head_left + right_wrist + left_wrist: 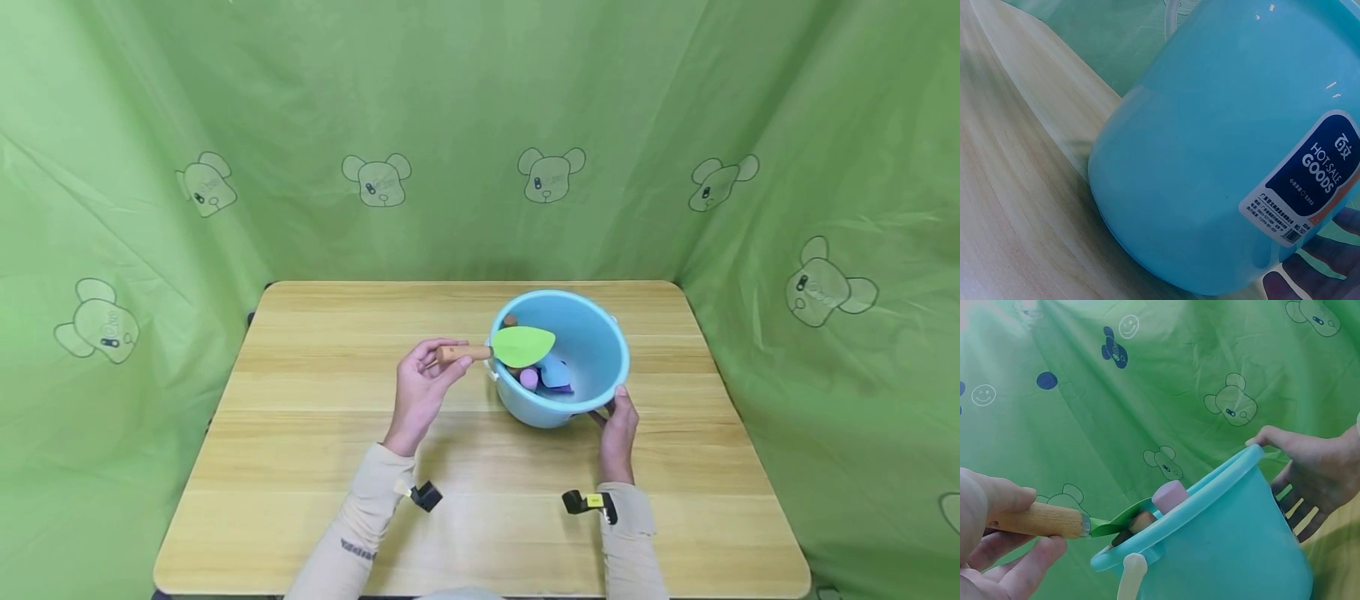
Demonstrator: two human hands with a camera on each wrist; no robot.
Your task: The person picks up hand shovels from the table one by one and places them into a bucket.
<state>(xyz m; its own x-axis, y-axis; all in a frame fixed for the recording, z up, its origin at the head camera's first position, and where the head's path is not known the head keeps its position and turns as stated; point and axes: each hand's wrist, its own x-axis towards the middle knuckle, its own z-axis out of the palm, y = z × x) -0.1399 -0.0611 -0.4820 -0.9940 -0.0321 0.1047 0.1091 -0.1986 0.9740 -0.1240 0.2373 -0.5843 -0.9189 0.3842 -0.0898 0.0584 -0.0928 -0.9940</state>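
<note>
My left hand [418, 393] holds a small garden trowel by its wooden handle [1038, 520], between thumb and fingers. The trowel's leaf-shaped green blade [525, 346] lies over the left part of the mouth of a light blue bucket [534, 410]. With the thumb on the rim and the fingers along the outer wall, my right hand [619, 433] grips the bucket at its near right side. The bucket leans to the left. Inside are a light purple handle end [528, 379], a blue piece [553, 372] and brown wooden ends [511, 320], partly hidden by the blade.
The bucket is over the right half of a wooden table [315, 433]. Green curtains [465, 233] with bear-head prints surround the table at the back and sides. A white bucket handle [1132, 575] hangs at the bucket's side. A dark label [1310, 178] is on its wall.
</note>
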